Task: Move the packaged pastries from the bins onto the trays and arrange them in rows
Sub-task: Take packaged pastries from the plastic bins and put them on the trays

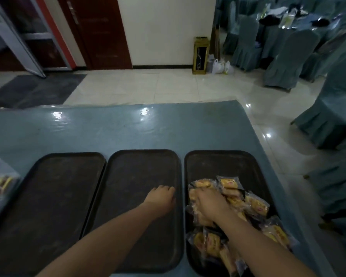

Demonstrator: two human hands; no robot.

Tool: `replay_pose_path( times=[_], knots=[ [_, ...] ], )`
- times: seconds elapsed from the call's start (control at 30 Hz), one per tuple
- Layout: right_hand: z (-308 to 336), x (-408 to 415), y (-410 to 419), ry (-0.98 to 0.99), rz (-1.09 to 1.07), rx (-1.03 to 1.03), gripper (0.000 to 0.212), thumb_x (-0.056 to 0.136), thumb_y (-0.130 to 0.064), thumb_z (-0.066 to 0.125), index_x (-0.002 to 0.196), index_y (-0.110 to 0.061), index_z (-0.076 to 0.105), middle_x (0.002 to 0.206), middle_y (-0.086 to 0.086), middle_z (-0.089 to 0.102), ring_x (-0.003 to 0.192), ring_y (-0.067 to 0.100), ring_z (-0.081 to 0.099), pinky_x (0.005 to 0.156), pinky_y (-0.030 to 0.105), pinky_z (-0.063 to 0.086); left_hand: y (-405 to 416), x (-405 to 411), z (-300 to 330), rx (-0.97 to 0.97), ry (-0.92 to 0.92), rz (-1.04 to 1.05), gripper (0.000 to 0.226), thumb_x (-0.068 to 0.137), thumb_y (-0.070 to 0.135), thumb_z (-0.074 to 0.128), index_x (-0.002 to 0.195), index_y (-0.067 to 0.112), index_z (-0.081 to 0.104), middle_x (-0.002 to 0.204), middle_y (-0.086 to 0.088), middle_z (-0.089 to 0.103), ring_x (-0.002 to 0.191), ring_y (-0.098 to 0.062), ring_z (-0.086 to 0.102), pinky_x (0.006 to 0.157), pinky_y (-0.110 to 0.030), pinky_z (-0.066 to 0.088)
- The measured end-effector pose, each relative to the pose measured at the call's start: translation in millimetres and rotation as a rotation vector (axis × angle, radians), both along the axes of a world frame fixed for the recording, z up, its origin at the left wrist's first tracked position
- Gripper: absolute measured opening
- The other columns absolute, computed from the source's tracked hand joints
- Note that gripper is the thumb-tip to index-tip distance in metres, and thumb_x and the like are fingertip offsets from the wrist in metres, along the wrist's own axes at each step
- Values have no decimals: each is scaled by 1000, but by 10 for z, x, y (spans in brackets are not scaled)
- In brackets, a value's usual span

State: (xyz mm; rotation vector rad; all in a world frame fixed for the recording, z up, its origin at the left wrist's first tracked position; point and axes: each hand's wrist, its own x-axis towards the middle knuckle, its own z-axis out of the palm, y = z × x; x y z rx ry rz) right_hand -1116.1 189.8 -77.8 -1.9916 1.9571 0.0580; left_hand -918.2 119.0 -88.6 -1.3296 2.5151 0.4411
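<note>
yellow pastry packets (236, 202) (print unreadable), right tray (218, 162)

Right hand (210, 204) grips pastries (256, 205) — left hand (161, 198) over middle tray (128, 162).

Right hand (210, 204) fingers buried in pastry packets (236, 198), grip unclear. Bin (0, 186) cropped at table's left edge, contents blurred.

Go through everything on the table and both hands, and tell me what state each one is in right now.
Left tray: bare.
Middle tray: holds no pastries, left hand over it.
Right tray: holds a loose pile, far end bare.
Packaged pastries: heaped, not in rows.
Left hand: fingers curled, holding nothing visible.
Right hand: down in the pile, grip unclear.
Bin: at the left edge, packages inside.
</note>
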Motion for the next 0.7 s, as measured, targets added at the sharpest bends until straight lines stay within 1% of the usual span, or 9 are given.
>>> replay_pose_path(
  times=[0.03,0.13,0.27,0.33,0.4,0.47,0.5,0.63,0.7],
  knots=[
    [25,115,-19,-5,-3,10,19,100,-23,46,107,-15,62,107,5,67,91,23,62,73,35,48,-14,128,27,-18,-16,2,29,102,35,40,121,16,53,125,-10,60,119,-31,53,100,-43,39],
    [91,501,-110,7,-16,2,24,103,-30,42,101,-16,61,99,6,67,88,26,65,74,39,54,-98,544,94,-49,-47,2,29,104,32,39,121,16,55,124,-11,62,119,-32,54,99,-42,37],
    [182,1256,-348,89,41,10,27,106,-33,39,112,-14,58,111,10,64,99,32,64,68,35,40,-315,1317,161,-40,-28,33,25,104,32,44,117,16,58,123,-10,63,117,-31,57,99,-42,38],
    [240,1734,-520,110,35,8,30,106,-36,41,113,-13,59,112,11,64,101,33,63,69,36,38,-432,1797,252,-24,4,55,26,103,35,45,113,15,59,119,-11,64,110,-32,61,92,-41,43],
    [278,2291,-693,103,12,-1,29,105,-38,43,105,-15,59,102,8,64,93,30,64,67,35,39,-536,2341,363,-19,46,83,33,102,41,42,106,16,64,111,-11,66,99,-32,64,84,-40,51],
    [327,2879,-838,68,-17,13,28,104,-39,42,94,-18,56,89,3,60,79,23,59,64,34,40,-644,2892,507,-35,62,107,41,101,44,39,100,15,68,105,-12,68,95,-33,66,83,-40,54],
    [359,3170,-913,52,-15,26,28,104,-39,42,91,-18,56,88,2,60,75,21,56,64,34,41,-696,3160,585,-41,61,124,43,101,44,38,99,14,69,104,-12,68,95,-33,66,84,-40,53],
    [628,4200,-1260,0,76,38,25,100,-36,43,88,-17,55,87,2,61,74,21,59,67,38,51,-919,4115,824,-27,69,187,40,102,39,38,94,16,70,102,-11,69,92,-31,67,83,-39,52],
    [776,4604,-1395,-27,106,16,21,97,-35,44,85,-20,52,86,3,61,75,23,59,67,39,51,-1029,4483,917,-17,45,213,34,102,35,41,85,21,66,99,-8,68,91,-29,66,82,-39,52]
  ],
)
